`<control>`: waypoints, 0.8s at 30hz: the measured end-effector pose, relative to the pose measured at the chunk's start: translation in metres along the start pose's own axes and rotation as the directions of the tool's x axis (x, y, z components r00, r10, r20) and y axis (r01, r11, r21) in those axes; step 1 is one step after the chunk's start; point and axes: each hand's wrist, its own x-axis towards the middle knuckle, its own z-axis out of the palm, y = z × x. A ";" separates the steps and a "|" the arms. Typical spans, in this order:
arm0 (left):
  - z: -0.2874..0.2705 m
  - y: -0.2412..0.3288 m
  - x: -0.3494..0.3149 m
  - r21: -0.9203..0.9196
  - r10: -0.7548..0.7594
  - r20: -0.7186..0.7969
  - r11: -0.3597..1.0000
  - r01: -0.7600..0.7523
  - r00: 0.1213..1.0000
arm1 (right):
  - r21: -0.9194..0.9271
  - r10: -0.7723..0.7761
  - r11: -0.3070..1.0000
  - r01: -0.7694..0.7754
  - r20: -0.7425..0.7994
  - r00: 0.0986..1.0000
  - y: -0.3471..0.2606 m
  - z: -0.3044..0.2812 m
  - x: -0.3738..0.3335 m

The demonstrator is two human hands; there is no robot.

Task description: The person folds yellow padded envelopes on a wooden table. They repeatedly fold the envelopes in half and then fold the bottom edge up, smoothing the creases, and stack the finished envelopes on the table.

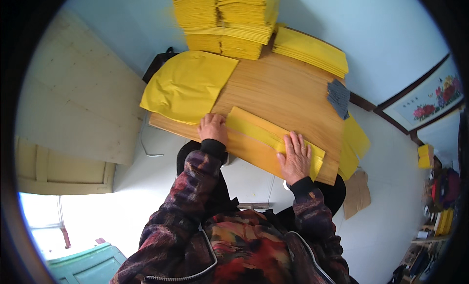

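A long folded yellow sheet [249,130] lies slantwise along the near edge of the wooden table [273,84]; whether it is paper or cloth I cannot tell. My right hand [296,158] rests flat on its right part, fingers stretched out and slightly apart. At its left end is my left hand [213,127], with curled fingers; what they grip, if anything, is hidden. Just beyond my left hand, a large, wrinkled yellow sheet [188,86] with a rounded far edge spreads over the table's left side.
Tall stacks of folded yellow sheets [244,13] stand at the back, beside a lower yellow stack [310,52]. A grey cloth [338,97] lies at the table's right edge. Below it are more yellow sheets [354,142] and a piece of brown cardboard [357,193].
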 end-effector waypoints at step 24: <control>-0.025 0.039 -0.099 -0.495 0.201 0.865 0.483 0.722 0.459 | 0.344 -0.094 0.936 0.071 0.051 0.994 0.057 -0.039 0.095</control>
